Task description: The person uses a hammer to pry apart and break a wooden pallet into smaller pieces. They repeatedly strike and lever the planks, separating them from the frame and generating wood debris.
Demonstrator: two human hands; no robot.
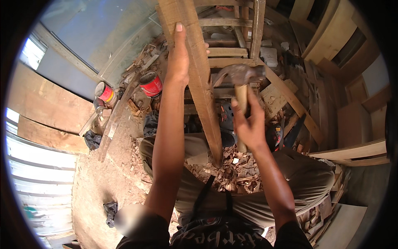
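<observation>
My left hand (pixel 179 58) grips a long wooden plank (pixel 201 79), thumb along its near face and fingertips showing round its right edge. The plank slants from the top of the view down to between my knees. Just right of it, my right hand (pixel 250 124) is closed round the wooden handle of a claw hammer (pixel 240 75). The hammer's rusty metal head is up, its claw close to the plank's right edge; whether they touch I cannot tell. A nail is not visible.
A slatted wooden frame (pixel 228 52) stands beyond the plank. Two red cans (pixel 151 84) (pixel 104 92) sit to the left. Wood chips (pixel 244 166) litter the floor between my legs. Boards lean on the right (pixel 331 33), and a long strip (pixel 120 112) lies at left.
</observation>
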